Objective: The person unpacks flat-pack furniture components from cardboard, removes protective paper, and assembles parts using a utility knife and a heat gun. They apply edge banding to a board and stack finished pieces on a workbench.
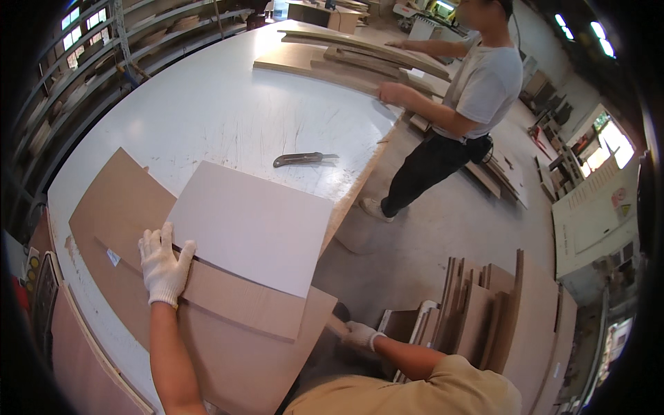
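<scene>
My left hand [166,268], in a white knit glove, lies with fingers spread on a narrow light-brown board [238,297]. This board rests on larger brown panels [252,353] at the near end of the table. A white panel [249,225] lies beside the hand, overlapping the brown boards. Low at the table's right edge, my right hand [361,336], also gloved, is closed around a small light-wood piece [337,325]; its full shape is hidden. Farther along the table lies a utility knife [303,159] with a dark handle.
Across the white table [200,111], a person [484,83] handles a stack of long boards [353,59]. Upright panels [484,311] stand on the floor to my right. Shelving [124,52] with wood pieces runs along the left. A grey cabinet [595,214] stands at right.
</scene>
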